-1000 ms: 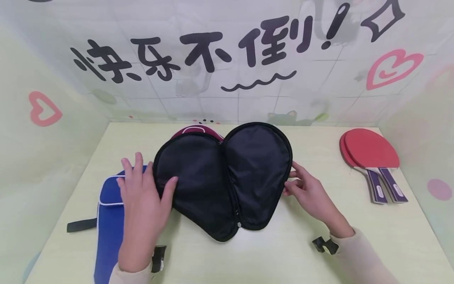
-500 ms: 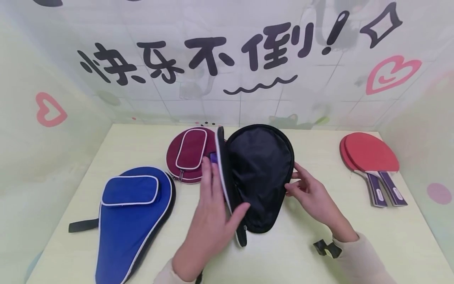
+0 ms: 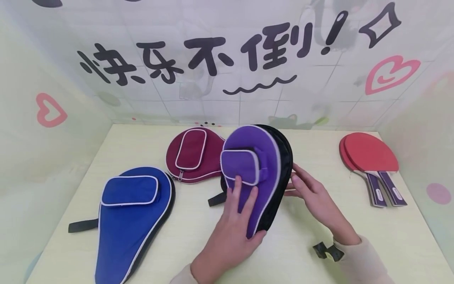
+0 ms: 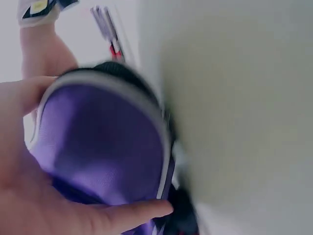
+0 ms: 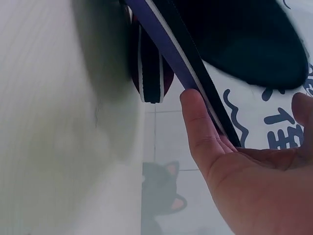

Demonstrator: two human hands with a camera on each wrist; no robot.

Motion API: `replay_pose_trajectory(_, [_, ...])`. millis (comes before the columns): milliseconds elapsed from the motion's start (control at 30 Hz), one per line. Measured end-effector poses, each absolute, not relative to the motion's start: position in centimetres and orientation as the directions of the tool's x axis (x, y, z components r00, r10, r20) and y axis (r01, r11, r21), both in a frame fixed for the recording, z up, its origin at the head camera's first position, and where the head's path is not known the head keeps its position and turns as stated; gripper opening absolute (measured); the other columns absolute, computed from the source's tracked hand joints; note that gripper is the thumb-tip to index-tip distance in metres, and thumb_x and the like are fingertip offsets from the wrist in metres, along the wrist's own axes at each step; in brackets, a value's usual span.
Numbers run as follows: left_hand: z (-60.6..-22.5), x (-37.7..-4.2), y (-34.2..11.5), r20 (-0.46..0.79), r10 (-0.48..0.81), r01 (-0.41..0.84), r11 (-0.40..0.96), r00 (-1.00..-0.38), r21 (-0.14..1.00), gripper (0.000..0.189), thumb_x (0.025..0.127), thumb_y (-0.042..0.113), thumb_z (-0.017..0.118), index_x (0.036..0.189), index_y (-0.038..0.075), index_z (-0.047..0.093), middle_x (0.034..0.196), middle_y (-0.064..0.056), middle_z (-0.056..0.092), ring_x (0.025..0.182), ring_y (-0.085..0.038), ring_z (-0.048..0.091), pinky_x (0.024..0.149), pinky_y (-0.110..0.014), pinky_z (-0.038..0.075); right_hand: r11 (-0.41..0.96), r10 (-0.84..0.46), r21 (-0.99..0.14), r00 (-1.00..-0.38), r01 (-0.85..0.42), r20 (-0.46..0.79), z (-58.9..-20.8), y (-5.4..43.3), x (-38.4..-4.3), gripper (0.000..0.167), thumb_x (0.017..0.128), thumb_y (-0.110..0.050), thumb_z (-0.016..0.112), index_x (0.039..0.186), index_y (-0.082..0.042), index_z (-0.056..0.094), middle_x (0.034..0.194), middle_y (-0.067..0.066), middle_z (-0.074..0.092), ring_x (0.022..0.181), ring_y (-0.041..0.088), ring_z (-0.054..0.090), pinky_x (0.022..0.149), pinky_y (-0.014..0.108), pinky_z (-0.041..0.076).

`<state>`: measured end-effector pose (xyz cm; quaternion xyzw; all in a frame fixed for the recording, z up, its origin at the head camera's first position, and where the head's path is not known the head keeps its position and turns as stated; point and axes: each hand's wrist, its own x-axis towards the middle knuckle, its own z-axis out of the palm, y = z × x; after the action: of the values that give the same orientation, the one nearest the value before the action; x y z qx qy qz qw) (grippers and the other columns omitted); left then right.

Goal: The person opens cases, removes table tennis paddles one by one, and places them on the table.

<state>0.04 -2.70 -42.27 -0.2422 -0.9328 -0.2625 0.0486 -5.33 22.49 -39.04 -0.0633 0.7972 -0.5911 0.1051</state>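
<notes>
A purple paddle-shaped table tennis bat case (image 3: 267, 197) with a small front pocket (image 3: 241, 163) stands folded over in the middle, its black half showing along the right side. My left hand (image 3: 228, 236) lies on the purple cover with fingers spread, the thumb by the narrow lower end. In the left wrist view, that hand spans the purple cover (image 4: 102, 137). My right hand (image 3: 315, 197) is at the case's right edge. The right wrist view shows its fingers (image 5: 198, 122) touching the purple and black rim from beneath, the thumb apart. A dark flap (image 5: 254, 39) rises above the rim there.
To the left lies a blue bat case (image 3: 131, 221) with a black strap (image 3: 83, 225). A maroon bat case (image 3: 193, 154) sits behind, partly covered by the purple one. Two red table tennis bats (image 3: 370, 152) overlap at the right. A printed wall (image 3: 198, 110) borders the table's back.
My left hand has swung the left half of the spread case rightward over the other half, bringing its purple outside into view. The maroon and blue cases are uncovered. My right hand has stayed nearly in place.
</notes>
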Motion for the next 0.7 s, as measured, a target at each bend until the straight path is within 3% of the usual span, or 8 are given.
replay_pose_trajectory(133, [-43.0, 0.3, -1.9, 0.065, 0.488, 0.476, 0.801, -0.871, 0.363, 0.102, 0.087, 0.054, 0.074, 0.165, 0.028, 0.013, 0.174, -0.014, 0.000, 0.151, -0.062, 0.013, 0.112, -0.063, 0.043, 0.285, -0.224, -0.958, -0.971, 0.016, -0.083, -39.5, 22.3, -5.4, 0.057, 0.110, -0.027, 0.046, 0.161, -0.008, 0.028, 0.137, 0.025, 0.062, 0.101, 0.008, 0.073, 0.092, 0.024, 0.058])
replay_pose_trajectory(267, [-42.9, 0.3, -1.7, 0.004, 0.518, 0.498, 0.822, -0.856, 0.277, 0.095, 0.089, 0.057, 0.071, 0.164, 0.026, 0.023, 0.172, -0.015, 0.014, 0.150, -0.064, 0.014, 0.111, -0.064, 0.044, 0.311, -0.210, -0.950, -0.976, -0.016, -0.052, -40.0, 22.0, -5.6, 0.059, 0.106, -0.018, 0.055, 0.159, -0.004, 0.031, 0.135, 0.023, 0.062, 0.098, 0.005, 0.072, 0.088, 0.026, 0.060])
replay_pose_trajectory(433, [-42.5, 0.1, -2.2, -0.018, 0.544, 0.517, 0.806, -0.839, 0.288, 0.093, 0.087, 0.055, 0.074, 0.163, 0.027, 0.027, 0.172, -0.014, 0.017, 0.151, -0.061, 0.015, 0.117, -0.059, 0.040, 0.341, -0.154, -0.940, -0.987, -0.013, -0.042, -40.1, 21.9, -5.7, 0.057, 0.104, -0.011, 0.057, 0.155, 0.001, 0.035, 0.124, 0.025, 0.066, 0.091, 0.003, 0.072, 0.083, 0.026, 0.061])
replay_pose_trajectory(600, [-42.2, -0.3, -3.0, -0.043, 0.584, 0.534, 0.767, -0.811, 0.356, 0.086, 0.089, 0.049, 0.075, 0.161, 0.028, 0.032, 0.173, -0.010, 0.016, 0.158, -0.048, 0.011, 0.123, -0.052, 0.035, 0.366, -0.025, -0.928, -0.996, 0.070, -0.085, -40.2, 22.9, -5.8, 0.057, 0.105, -0.012, 0.055, 0.155, 0.003, 0.035, 0.125, 0.026, 0.065, 0.090, -0.006, 0.068, 0.081, 0.020, 0.059])
replay_pose_trajectory(700, [-42.0, -0.5, -3.5, -0.039, 0.594, 0.540, 0.756, -0.804, 0.371, 0.082, 0.092, 0.047, 0.072, 0.161, 0.028, 0.032, 0.173, -0.010, 0.015, 0.160, -0.041, 0.011, 0.122, -0.053, 0.036, 0.326, 0.021, -0.941, -0.995, 0.094, -0.093, -40.3, 24.6, -5.8, 0.057, 0.105, -0.010, 0.054, 0.155, 0.006, 0.033, 0.122, 0.006, 0.069, 0.094, -0.009, 0.066, 0.083, 0.016, 0.058])
